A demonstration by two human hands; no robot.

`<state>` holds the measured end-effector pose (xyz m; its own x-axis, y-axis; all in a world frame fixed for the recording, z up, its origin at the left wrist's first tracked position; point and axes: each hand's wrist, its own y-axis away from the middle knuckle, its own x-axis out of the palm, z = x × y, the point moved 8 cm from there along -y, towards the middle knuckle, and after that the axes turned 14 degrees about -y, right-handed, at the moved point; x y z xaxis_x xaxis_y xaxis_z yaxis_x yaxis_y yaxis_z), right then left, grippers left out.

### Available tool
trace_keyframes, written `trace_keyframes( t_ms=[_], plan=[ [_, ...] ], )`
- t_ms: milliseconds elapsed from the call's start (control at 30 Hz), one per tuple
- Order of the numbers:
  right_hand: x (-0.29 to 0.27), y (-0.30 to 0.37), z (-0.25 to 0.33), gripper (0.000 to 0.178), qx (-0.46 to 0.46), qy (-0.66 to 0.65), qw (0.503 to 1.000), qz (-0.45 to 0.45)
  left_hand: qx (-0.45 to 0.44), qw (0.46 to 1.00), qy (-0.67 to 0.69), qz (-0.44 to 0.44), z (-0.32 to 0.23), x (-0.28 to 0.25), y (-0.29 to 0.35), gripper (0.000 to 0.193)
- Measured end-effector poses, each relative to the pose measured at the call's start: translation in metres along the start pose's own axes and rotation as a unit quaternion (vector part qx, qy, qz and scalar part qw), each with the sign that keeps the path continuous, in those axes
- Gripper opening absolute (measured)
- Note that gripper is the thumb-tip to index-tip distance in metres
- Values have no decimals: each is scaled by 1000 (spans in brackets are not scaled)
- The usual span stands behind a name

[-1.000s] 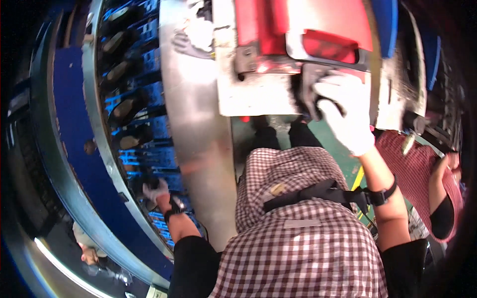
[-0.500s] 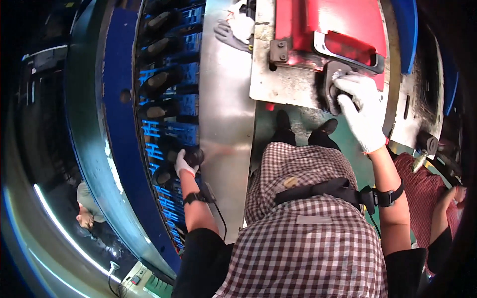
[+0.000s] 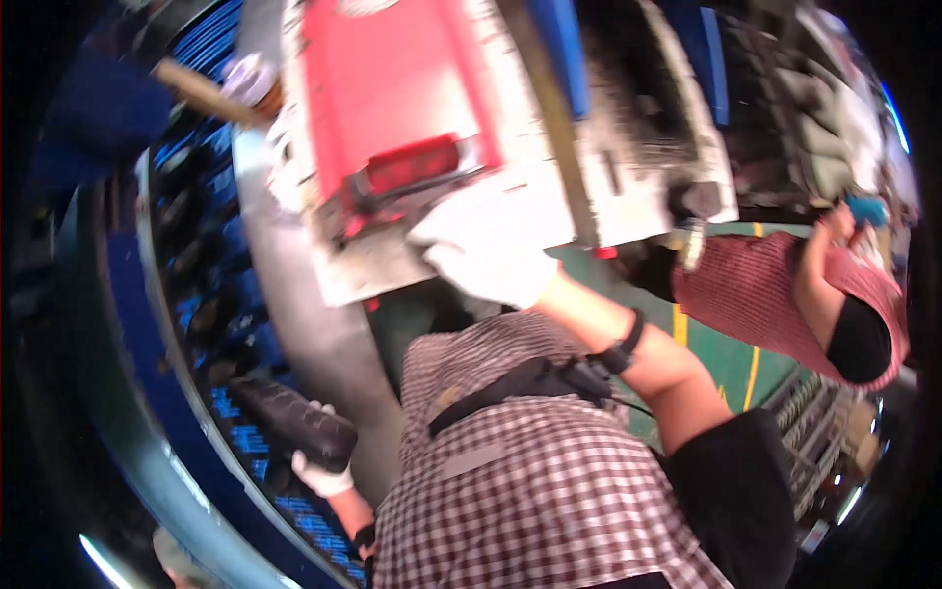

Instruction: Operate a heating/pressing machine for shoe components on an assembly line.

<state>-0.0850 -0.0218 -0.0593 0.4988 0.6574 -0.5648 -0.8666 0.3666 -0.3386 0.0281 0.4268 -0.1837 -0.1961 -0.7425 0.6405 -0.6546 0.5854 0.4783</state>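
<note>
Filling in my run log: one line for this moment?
left hand: holds dark cylinder | right hand: on red machine

Strong fisheye warp, black vignette round the rim. Heavy motion blur over the whole frame. White-gloved right hand [image 3: 491,257] is overexposed, detail blown out. Red machine panel [image 3: 392,88] is bright but smeared. Left side dim; small glare streak at lower-left edge.

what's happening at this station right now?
A person in a checked apron works at a machine. The gloved left hand grips a dark cylindrical piece beside the blue conveyor. The gloved right hand rests against the grey metal frame below the red cover. A co-worker stands at the right.
</note>
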Motion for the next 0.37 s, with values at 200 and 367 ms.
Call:
trace_keyframes(
  t_ms=[200, 367],
  plan=[
    [-32, 1, 69, 69, 15, -318, 943, 98, -39, 980, -90, 175, -2, 214, -33, 116],
    [-89, 20, 62, 111, 126, -518, 843, 70, -7, 948, -224, 228, 50, 339, -72, 107]
  ],
)
